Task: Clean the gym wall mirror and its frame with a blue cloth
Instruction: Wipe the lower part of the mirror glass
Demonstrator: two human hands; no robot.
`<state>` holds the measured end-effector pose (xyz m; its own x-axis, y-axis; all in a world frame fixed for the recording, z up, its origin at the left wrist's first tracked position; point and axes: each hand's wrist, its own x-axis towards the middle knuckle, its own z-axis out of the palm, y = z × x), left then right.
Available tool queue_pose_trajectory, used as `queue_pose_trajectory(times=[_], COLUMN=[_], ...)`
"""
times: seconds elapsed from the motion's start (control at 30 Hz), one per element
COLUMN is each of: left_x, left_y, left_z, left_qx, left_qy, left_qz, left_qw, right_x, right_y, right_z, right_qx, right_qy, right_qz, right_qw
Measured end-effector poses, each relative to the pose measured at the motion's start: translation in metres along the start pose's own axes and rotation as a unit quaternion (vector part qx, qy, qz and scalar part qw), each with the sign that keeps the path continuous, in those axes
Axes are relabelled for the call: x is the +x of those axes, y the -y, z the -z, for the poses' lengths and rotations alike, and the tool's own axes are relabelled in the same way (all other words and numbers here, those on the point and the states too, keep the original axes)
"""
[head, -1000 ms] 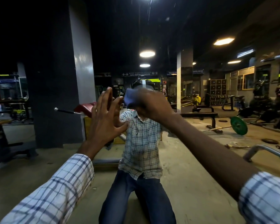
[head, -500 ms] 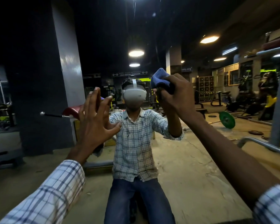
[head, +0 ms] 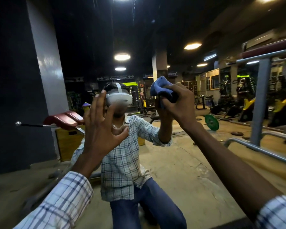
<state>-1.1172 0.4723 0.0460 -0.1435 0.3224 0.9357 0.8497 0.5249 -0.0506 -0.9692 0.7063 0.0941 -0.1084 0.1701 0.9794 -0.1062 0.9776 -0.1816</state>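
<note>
The wall mirror [head: 180, 162] fills nearly the whole view and reflects the gym and a kneeling person in a checked shirt. My right hand [head: 180, 104] is raised against the glass, shut on a bunched blue cloth [head: 160, 85] that sticks out above my fingers. My left hand [head: 102, 129] is flat with fingers spread, its palm against the mirror to the left of the cloth. The mirror's frame is not in view.
In the reflection: a grey pillar [head: 46, 63] at left, a red padded bench [head: 63, 119] with a bar, a wooden box [head: 68, 142], a green weight plate [head: 211, 122] on the floor, and a grey steel rack [head: 261, 103] at right.
My right hand has carried the blue cloth rightward across the glass, away from the middle. My view has shifted, so the reflected person is uncovered. My left hand stays spread on the mirror.
</note>
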Motion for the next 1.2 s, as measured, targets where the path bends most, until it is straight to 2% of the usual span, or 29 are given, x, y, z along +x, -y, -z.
queue_pose_trajectory(times=[0.23, 0.3, 0.37, 0.4, 0.43, 0.47, 0.5, 0.57, 0.6, 0.63, 0.7, 0.77, 0.8, 0.83, 0.87, 0.93, 0.97, 1.0, 1.03, 1.1, 1.17, 1.2], left_x=[-0.004, -0.004, -0.002, -0.002, -0.002, -0.002, -0.002, -0.003, -0.003, -0.003, -0.003, -0.003, -0.003, -0.003, -0.003, -0.003, -0.003, -0.004, -0.004, -0.004, -0.004, -0.005], left_y=[0.002, 0.001, 0.001, 0.000, -0.001, -0.002, -0.002, -0.002, -0.003, -0.003, -0.004, -0.006, -0.008, -0.009, -0.010, -0.013, -0.014, -0.016, -0.017, -0.020, -0.023, -0.025], left_z=[-0.002, -0.002, -0.001, -0.001, 0.000, 0.001, 0.002, 0.003, 0.003, 0.003, 0.004, 0.003, 0.004, 0.005, 0.006, 0.008, 0.009, 0.010, 0.011, 0.013, 0.013, 0.014], left_qx=[0.012, 0.012, 0.015, 0.018, 0.020, 0.020, 0.020, 0.025, 0.026, 0.026, 0.020, 0.015, 0.014, 0.013, 0.010, 0.007, 0.008, 0.008, 0.010, 0.008, 0.003, 0.003], left_qy=[0.009, 0.013, 0.014, 0.016, 0.019, 0.019, 0.017, 0.019, 0.023, 0.024, 0.029, 0.032, 0.034, 0.038, 0.040, 0.039, 0.040, 0.040, 0.040, 0.045, 0.042, 0.042], left_qz=[0.000, 0.000, 0.000, 0.003, 0.005, 0.004, 0.002, -0.001, -0.001, 0.000, 0.003, 0.008, 0.013, 0.018, 0.022, 0.026, 0.028, 0.029, 0.030, 0.033, 0.039, 0.044], left_qw=[1.000, 1.000, 1.000, 1.000, 1.000, 1.000, 1.000, 1.000, 0.999, 0.999, 0.999, 0.999, 0.999, 0.999, 0.999, 0.999, 0.999, 0.999, 0.999, 0.998, 0.998, 0.998], right_x=[0.008, 0.034, 0.059, 0.062, 0.058, 0.045, 0.026, -0.003, -0.003, 0.004, 0.014, 0.002, -0.015, -0.035, -0.055, -0.087, -0.092, -0.089, -0.080, -0.056, -0.044, -0.049], right_y=[-0.002, -0.007, -0.009, -0.006, -0.002, 0.004, 0.009, 0.005, -0.004, -0.013, -0.028, -0.031, -0.027, -0.022, -0.019, -0.016, -0.018, -0.022, -0.027, -0.034, -0.043, -0.044], right_z=[0.003, 0.013, 0.024, 0.022, 0.017, 0.009, 0.001, 0.004, 0.012, 0.020, 0.030, 0.022, 0.014, 0.005, -0.001, -0.004, -0.001, 0.001, 0.004, 0.014, 0.018, 0.017], right_qx=[-0.039, -0.039, -0.005, 0.008, 0.010, 0.000, -0.012, -0.027, -0.030, -0.027, -0.006, 0.013, 0.025, 0.045, 0.058, 0.001, -0.037, -0.050, -0.039, -0.003, 0.042, 0.046], right_qy=[0.016, -0.033, -0.103, -0.121, -0.116, -0.076, -0.002, 0.167, 0.207, 0.197, 0.081, -0.025, -0.014, 0.047, 0.145, 0.307, 0.336, 0.318, 0.266, 0.112, 0.000, 0.010], right_qz=[0.018, -0.018, -0.099, -0.118, -0.101, -0.049, 0.028, 0.157, 0.188, 0.186, 0.086, -0.013, -0.005, 0.040, 0.110, 0.254, 0.297, 0.306, 0.278, 0.132, -0.002, -0.005], right_qw=[0.999, 0.999, 0.990, 0.986, 0.988, 0.996, 1.000, 0.973, 0.960, 0.962, 0.993, 1.000, 1.000, 0.997, 0.982, 0.917, 0.893, 0.896, 0.922, 0.985, 0.999, 0.999])
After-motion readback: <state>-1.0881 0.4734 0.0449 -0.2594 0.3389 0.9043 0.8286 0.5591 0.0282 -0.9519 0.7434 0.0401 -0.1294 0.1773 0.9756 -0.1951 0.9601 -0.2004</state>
